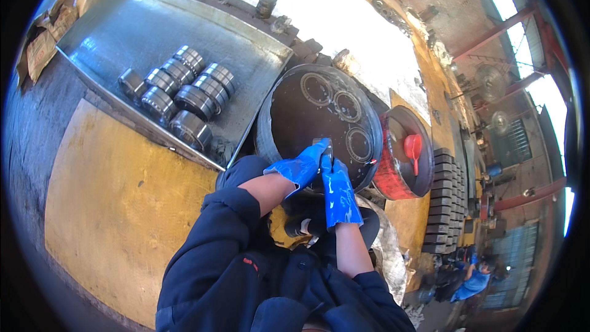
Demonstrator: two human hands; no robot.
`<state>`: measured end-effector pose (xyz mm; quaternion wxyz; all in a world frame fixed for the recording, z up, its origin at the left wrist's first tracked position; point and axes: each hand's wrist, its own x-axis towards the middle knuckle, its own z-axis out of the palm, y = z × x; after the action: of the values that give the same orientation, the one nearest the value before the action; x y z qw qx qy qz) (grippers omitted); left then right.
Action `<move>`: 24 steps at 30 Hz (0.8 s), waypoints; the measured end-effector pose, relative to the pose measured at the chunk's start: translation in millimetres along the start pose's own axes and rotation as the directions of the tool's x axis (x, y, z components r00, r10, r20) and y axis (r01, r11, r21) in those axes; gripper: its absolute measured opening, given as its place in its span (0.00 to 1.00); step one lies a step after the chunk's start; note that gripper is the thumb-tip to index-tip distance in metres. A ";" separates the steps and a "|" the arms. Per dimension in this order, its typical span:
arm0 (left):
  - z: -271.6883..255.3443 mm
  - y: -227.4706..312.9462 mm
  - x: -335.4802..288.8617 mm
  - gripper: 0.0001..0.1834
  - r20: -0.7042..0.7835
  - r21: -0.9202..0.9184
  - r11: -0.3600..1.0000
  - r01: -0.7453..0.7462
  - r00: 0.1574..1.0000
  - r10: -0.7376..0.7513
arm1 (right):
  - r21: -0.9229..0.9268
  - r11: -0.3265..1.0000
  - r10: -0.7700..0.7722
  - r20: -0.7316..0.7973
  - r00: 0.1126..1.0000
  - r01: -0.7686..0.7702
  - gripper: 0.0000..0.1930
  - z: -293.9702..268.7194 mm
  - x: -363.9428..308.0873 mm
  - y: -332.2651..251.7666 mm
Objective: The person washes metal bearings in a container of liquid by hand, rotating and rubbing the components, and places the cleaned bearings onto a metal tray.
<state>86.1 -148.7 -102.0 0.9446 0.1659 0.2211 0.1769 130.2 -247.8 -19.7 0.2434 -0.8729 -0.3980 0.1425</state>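
Note:
Both my hands, in blue rubber gloves, meet over the near side of a round, dark tub (265, 124) of brown liquid. Between them my left hand (302, 167) and my right hand (336, 179) grip a dark metal ring (323, 143), seen nearly edge-on and partly hidden by the gloves. Its exact kind is hard to make out. Three ring-shaped bearings lie in the tub: the far one (316, 89), a middle one (348, 106) and a near one (359, 144). A small red and white item (370, 162) is at the tub's right rim.
To the left, a metal tray (246, 43) carries several stacked shiny bearings (195, 99). A red round pan (393, 175) with a red ladle (413, 147) adjoins the tub's right side. Stacked dark blocks (444, 203) stand farther right. Another person in blue (472, 284) is in the background.

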 end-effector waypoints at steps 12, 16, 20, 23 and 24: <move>10.6 5.6 -0.4 0.22 -0.144 0.068 0.997 -0.028 0.989 0.038 | 0.031 1.000 0.000 -0.010 1.000 0.000 0.31 8.6 10.0 20.1; 15.9 7.2 -2.9 0.21 -0.139 -0.018 1.000 -0.014 0.990 0.012 | 0.032 0.999 -0.015 -0.014 1.000 0.015 0.31 4.5 7.7 15.3; 19.3 8.9 -3.7 0.22 -0.099 0.038 0.999 0.017 0.995 -0.013 | -0.075 0.997 0.011 -0.043 0.999 -0.014 0.31 13.5 19.0 36.2; 23.7 14.0 -9.8 0.23 -0.227 0.058 0.998 -0.001 0.974 0.014 | -0.026 0.999 0.042 0.015 0.999 -0.041 0.31 4.5 11.6 14.0; 25.9 14.7 -13.2 0.23 -0.214 0.076 0.997 0.003 0.977 0.014 | -0.019 0.998 0.059 0.021 0.998 -0.058 0.31 1.6 9.3 10.3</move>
<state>83.5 -147.2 -69.6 0.9077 0.1822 0.3279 0.1880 141.9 -246.0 -27.1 0.2266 -0.8849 -0.3762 0.1554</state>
